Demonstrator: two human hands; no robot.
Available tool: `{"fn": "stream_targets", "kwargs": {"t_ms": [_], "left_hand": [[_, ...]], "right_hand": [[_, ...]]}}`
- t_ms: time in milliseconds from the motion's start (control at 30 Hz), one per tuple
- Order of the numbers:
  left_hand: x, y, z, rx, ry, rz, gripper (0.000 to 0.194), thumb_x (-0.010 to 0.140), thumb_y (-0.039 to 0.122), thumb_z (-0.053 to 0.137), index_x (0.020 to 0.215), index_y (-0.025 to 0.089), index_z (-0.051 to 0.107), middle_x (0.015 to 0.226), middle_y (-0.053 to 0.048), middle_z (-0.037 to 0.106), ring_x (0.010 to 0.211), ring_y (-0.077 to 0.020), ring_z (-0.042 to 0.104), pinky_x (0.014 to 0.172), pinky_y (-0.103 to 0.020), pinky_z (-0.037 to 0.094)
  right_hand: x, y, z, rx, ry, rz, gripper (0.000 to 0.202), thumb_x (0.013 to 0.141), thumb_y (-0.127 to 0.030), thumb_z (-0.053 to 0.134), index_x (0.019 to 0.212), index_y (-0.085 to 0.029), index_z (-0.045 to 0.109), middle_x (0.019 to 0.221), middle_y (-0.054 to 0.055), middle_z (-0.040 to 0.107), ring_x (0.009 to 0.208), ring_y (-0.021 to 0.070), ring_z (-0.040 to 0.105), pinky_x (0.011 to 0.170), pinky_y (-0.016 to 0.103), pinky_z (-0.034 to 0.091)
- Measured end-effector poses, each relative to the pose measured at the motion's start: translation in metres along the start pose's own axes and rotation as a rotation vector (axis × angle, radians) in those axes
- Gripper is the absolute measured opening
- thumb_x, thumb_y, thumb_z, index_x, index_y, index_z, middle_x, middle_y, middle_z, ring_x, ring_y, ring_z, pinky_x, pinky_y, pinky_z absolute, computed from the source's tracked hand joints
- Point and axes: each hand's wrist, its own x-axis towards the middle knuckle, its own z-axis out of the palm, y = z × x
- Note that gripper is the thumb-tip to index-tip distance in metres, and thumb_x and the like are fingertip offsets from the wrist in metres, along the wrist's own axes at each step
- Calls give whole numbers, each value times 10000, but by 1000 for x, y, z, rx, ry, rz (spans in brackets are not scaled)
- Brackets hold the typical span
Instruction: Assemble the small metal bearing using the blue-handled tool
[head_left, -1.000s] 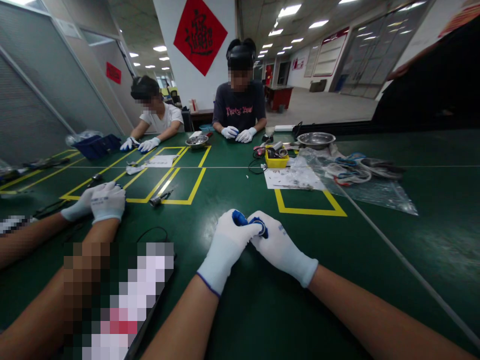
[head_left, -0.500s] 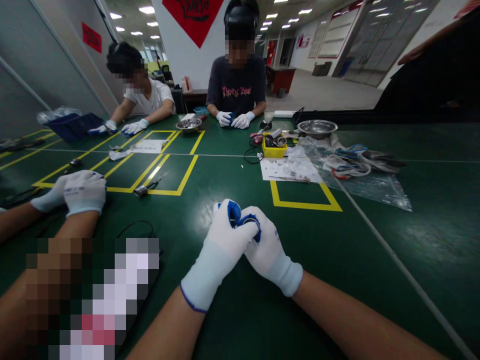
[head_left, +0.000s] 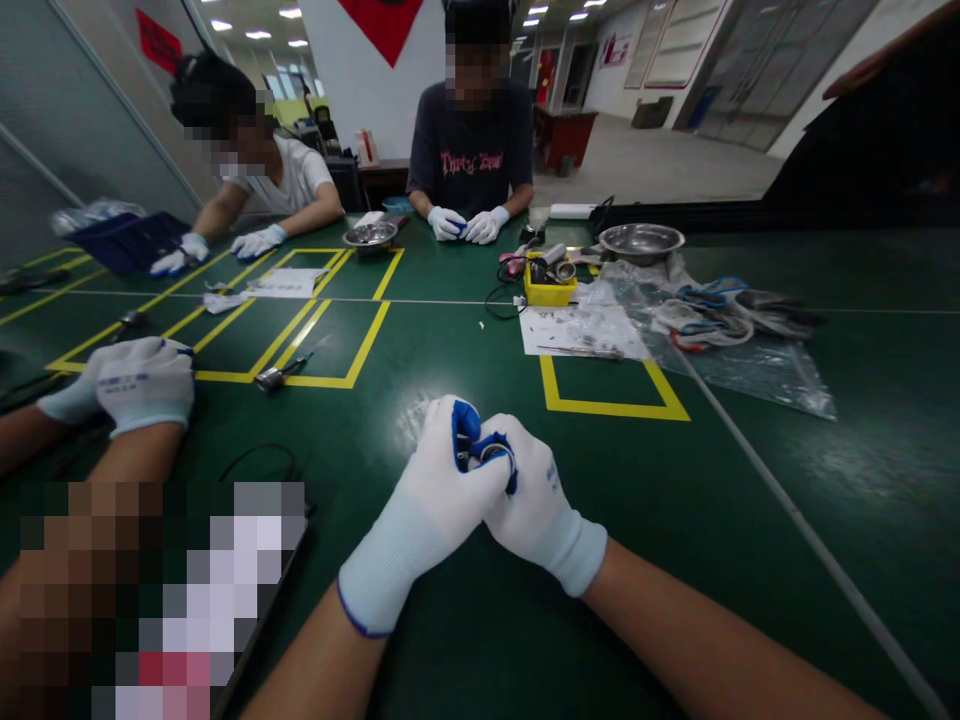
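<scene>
Both my hands wear white gloves with blue palms and meet above the green table [head_left: 637,530]. My left hand [head_left: 446,485] is closed, thumb and fingers pressed round a small round metal part [head_left: 493,452]. My right hand [head_left: 529,495] curls round the same part from the other side. Only the part's shiny rim and a dark bit show between the gloves; its kind is hidden. Ahead and to the left, a small metal cylinder with a thin stem [head_left: 268,379] lies on the table by a yellow tape line.
At left are a co-worker's gloved hands [head_left: 146,385]. Two people sit across the table. A yellow bin [head_left: 551,294] of metal parts stands on paper, near a steel bowl [head_left: 641,242] and a plastic bag with gloves [head_left: 720,320]. Another bowl [head_left: 370,236] and a blue crate [head_left: 127,243] stand farther left.
The view has shifted slightly. My left hand has tilted a little and the gap between thumb and fingers is wider, showing more of the metal part. Both hands keep their hold.
</scene>
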Motion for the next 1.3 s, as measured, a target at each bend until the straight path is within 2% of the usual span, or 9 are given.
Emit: {"fn": "stream_targets", "kwargs": {"t_ms": [200,433,533,667,733,867,967,1100,1300], "left_hand": [[3,-2,0,2,36,27,216,801,256,713,895,229,520,841,26,570,829,-196,612,782,-356,519],[10,-11,-4,-307,18,21,137,835,320,633,846,210,552,811,14,576,808,-181,608,747,-310,519],[11,-12,-5,-317,13,-3,136,818,309,649,869,208,574,835,5,603,804,-183,627,735,-309,539],[14,-13,-9,-308,58,31,146,844,300,634,949,200,623,916,-29,672,907,-216,680,832,-354,579],[17,-14,-16,-188,187,55,159,874,260,588,1006,194,647,963,-48,692,948,-229,684,876,-379,580],[25,-18,-32,359,477,74,289,887,161,548,1132,208,695,1146,-95,676,1096,-274,649,1025,-449,515],[30,-23,-38,697,377,-34,283,888,214,588,1132,224,731,1213,-129,641,1173,-348,606,1025,-493,495],[29,-22,-36,822,158,-113,244,879,372,636,1024,204,738,1135,-147,640,1131,-375,609,958,-487,517],[28,-18,-33,917,112,-151,244,887,344,621,1042,211,753,1186,-165,649,1156,-379,616,955,-469,513]], "right_hand": [[2,-1,0,85,-3,47,98,885,-164,607,912,-234,543,801,7,624,691,179,636,625,310,519],[3,-3,1,162,17,244,48,903,-218,607,886,-237,566,806,4,660,740,189,659,678,324,540],[3,-2,1,170,11,283,51,892,-231,619,875,-237,572,817,13,669,755,200,668,695,340,550],[4,0,2,177,33,304,39,887,-241,616,903,-240,581,864,33,694,830,230,701,756,381,575],[4,2,3,134,85,310,49,873,-233,611,884,-246,565,837,30,684,814,232,697,744,382,574],[5,9,3,57,213,343,69,850,-241,613,864,-250,546,795,23,647,761,231,670,704,377,565],[6,13,3,48,245,345,79,841,-242,611,831,-252,534,774,16,625,730,225,649,674,366,554],[5,15,2,68,204,352,86,842,-250,618,808,-253,538,751,12,623,729,226,643,672,364,547],[6,15,2,114,154,370,86,827,-247,634,794,-249,554,745,15,646,743,227,656,678,363,554]]}}
